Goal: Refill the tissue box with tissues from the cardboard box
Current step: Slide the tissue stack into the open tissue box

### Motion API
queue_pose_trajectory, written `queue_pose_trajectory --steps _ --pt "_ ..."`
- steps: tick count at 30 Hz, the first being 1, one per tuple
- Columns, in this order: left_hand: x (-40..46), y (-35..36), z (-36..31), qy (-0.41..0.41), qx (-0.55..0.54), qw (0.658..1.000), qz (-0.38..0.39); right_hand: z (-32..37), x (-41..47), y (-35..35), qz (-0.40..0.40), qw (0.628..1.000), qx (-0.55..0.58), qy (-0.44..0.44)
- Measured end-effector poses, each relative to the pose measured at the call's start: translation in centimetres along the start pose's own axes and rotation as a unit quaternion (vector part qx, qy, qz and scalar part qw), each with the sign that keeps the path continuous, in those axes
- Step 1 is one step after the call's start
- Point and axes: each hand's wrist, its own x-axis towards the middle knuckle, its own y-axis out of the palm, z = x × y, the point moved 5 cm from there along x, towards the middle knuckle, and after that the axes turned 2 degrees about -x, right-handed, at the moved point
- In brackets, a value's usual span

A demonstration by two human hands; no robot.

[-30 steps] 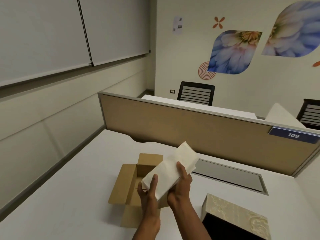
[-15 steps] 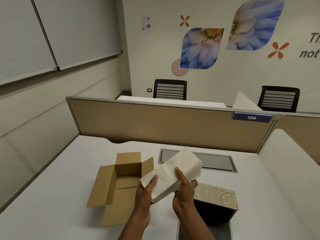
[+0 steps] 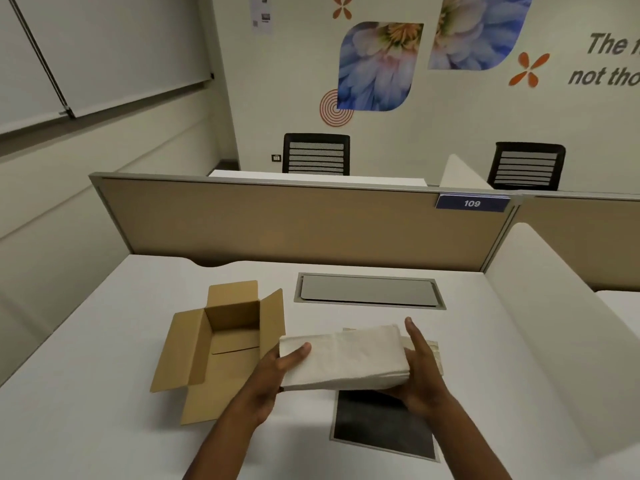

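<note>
I hold a white stack of tissues (image 3: 346,358) level between both hands, above the tissue box. My left hand (image 3: 277,375) grips its left end and my right hand (image 3: 420,368) its right end. The cream patterned tissue box (image 3: 437,355) is mostly hidden behind the stack and my right hand; only a strip of it shows. Its dark lid or base panel (image 3: 382,427) lies flat on the desk in front. The open brown cardboard box (image 3: 221,344) lies on the white desk (image 3: 104,427) to the left, and its inside looks empty.
A grey cable hatch (image 3: 369,291) is set into the desk behind the tissues. A tan partition (image 3: 277,223) with a "109" plate closes the far edge, and a white side panel (image 3: 554,306) bounds the right. Two black chairs stand beyond.
The tissue stack has turned from tilted to level and moved right, over the tissue box. My hands have slid apart to its two ends. The view has swung to the right.
</note>
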Motion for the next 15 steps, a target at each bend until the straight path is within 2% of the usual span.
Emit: queue_pose_trajectory --steps 3,11,15 --pt "0.0 1.3 0.7 -0.016 0.017 1.000 0.018 0.0 -0.7 -0.5 -0.060 0.998 -0.031 -0.004" --pt "0.6 1.5 3.1 -0.092 0.031 0.995 -0.001 -1.4 -1.6 -1.6 -0.051 0.991 -0.125 -0.009" --pt "0.8 1.6 4.8 -0.119 0.031 0.992 0.003 -3.7 -1.5 -3.6 -0.040 0.989 -0.138 0.016"
